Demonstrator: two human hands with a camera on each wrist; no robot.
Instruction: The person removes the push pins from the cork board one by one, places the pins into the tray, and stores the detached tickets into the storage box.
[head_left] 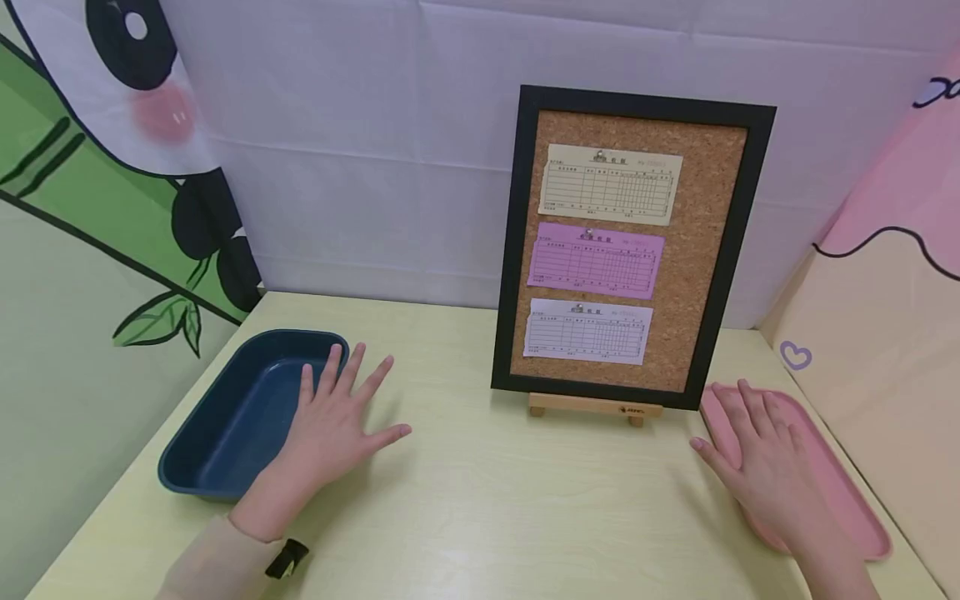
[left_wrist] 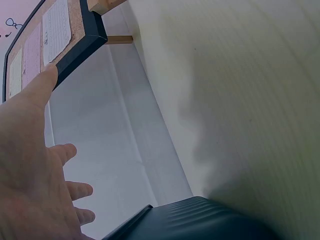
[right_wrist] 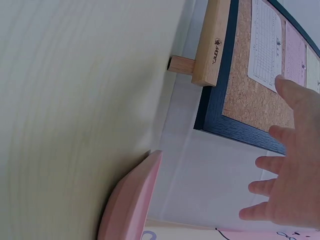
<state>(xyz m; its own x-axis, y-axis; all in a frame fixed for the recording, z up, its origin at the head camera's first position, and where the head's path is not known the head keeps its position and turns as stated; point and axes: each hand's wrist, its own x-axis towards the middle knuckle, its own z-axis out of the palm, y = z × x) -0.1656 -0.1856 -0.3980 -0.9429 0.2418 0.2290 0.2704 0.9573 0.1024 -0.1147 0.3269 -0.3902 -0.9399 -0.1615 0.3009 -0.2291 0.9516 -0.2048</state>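
Note:
My left hand (head_left: 333, 429) hovers with spread fingers beside the right side of a dark blue tray (head_left: 217, 487), holding nothing. Over a pink tray (head_left: 840, 492) my right hand (head_left: 776, 479) is held out flat, fingers spread and also holding nothing. Between the hands, farther back, a black-framed cork board (head_left: 705, 275) leans on a small wooden easel (head_left: 585, 406). Three printed slips are fixed on the cork in a column: a cream slip (head_left: 611, 185) on top, a purple slip (head_left: 596, 261) in the middle and a white slip (head_left: 587, 332) at the bottom.
The pale wooden table (head_left: 480, 517) meets a light cloth backdrop (head_left: 360, 167) at the back. Cartoon-printed cloth (head_left: 892, 333) hangs along the right side, and a printed panda figure shows at the left. A black clip (head_left: 287, 558) is by the left sleeve.

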